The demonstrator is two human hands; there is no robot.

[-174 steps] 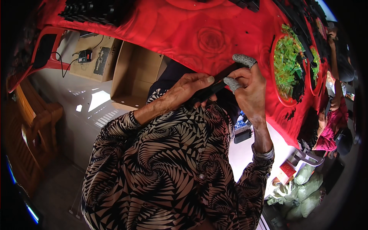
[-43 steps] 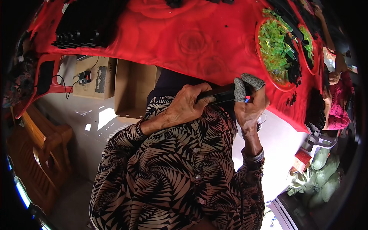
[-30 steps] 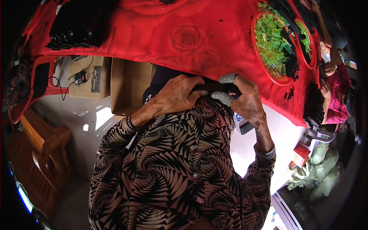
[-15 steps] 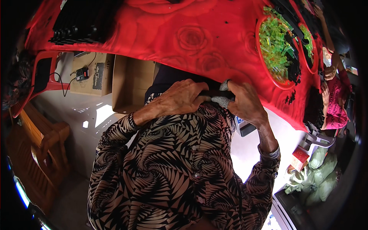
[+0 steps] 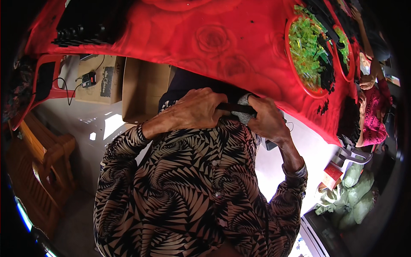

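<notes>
A dark, narrow bar-like piece spans the gap between my two hands, just in front of my patterned shirt and below the table edge. My left hand is closed round its left end, knuckles up. At the other end my right hand is closed, thumb and fingers pressing on the piece. Grey speckled cloth lies at the right-hand fingers, against the dark piece; whether it is worn or held I cannot tell. My fingers hide both ends of the piece.
A red rose-patterned cloth covers the table. On it are a stack of black parts and a round red basket of green-yellow pieces. Below stands an open cardboard box. Another person's pink garment shows far right.
Both hands still grip the dark piece. It now tilts a little more down to the right, and my right hand has shifted slightly left. The whole view has moved a little.
</notes>
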